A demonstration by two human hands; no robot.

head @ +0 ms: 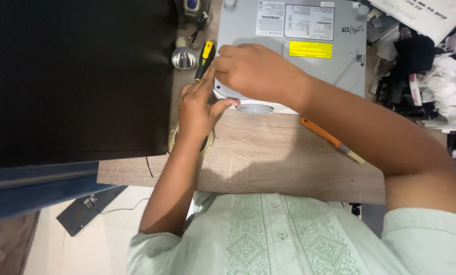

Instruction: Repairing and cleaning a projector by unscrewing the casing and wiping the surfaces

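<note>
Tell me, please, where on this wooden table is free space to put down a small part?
The widest bare wood lies between the grey device and the table's near edge, left of the orange brush. It is crowded at the device's near left corner, where the left hand, right hand, yellow-and-black screwdriver and lamp bulb meet. The right side holds clutter.

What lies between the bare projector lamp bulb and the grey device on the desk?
In the head view, a yellow-and-black screwdriver lies between the lamp bulb and the grey device, right by the right hand.
</note>
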